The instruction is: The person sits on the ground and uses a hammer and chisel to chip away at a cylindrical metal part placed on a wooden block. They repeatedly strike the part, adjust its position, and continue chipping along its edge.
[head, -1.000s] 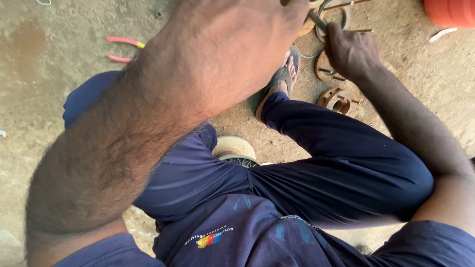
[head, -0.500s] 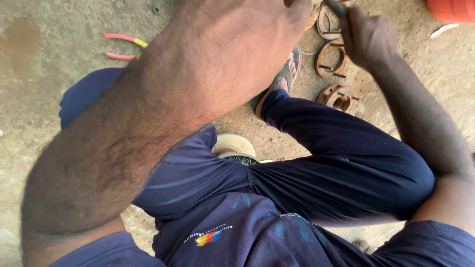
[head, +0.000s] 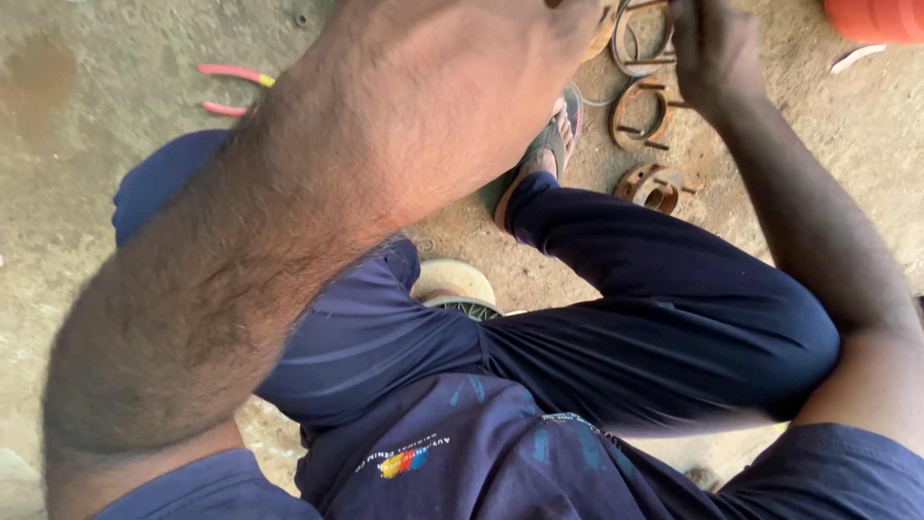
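Head view looks straight down on a person sitting on a dusty concrete floor [head: 87, 250], legs in dark blue trousers folded so the work lies just past the sandalled foot [head: 549, 144]. The right hand [head: 712, 48] is at the top edge, closed over the rim of a rusty metal ring with cross-pins [head: 640, 39], apparently to steady it against the ground. A second rusty ring [head: 643, 116] lies just beside it, and a rusty round flange [head: 654, 188] sits near the knee, all within arm's reach. The left hand [head: 500, 48] is raised close to the lens, its fingers cut off by the frame, so I cannot tell whether its grip is open or closed. Pink-handled pliers [head: 231, 87] lie well apart to the left.
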